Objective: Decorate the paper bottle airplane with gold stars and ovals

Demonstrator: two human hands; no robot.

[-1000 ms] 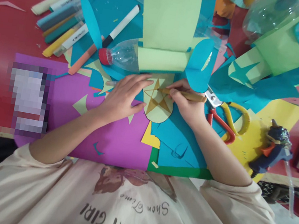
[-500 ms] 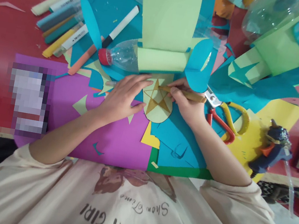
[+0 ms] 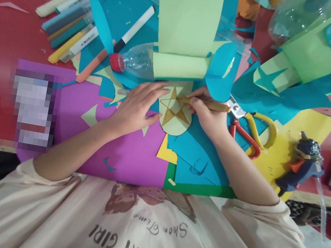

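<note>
- Pale-green card (image 3: pixel 175 129) is lying between the hands; light steadying could be letting it shift.
- Left hand (image 3: pixel 138 104): fingers are lying spread, released.
- Right hand (image 3: pixel 199 102): fingers are grasping the brown marker (image 3: pixel 215 106); slipping could be overrunning the star (image 3: pixel 173 97).

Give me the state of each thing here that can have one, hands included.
Left hand: spread, beside the star
Right hand: closed on the brown marker
Brown marker: uncapped, tip at the star
Star: drawn, partly coloured in
Bottle: on its side, red cap on
Scissors: handles apart
Glue gun: lying down; on or off unclear
</note>
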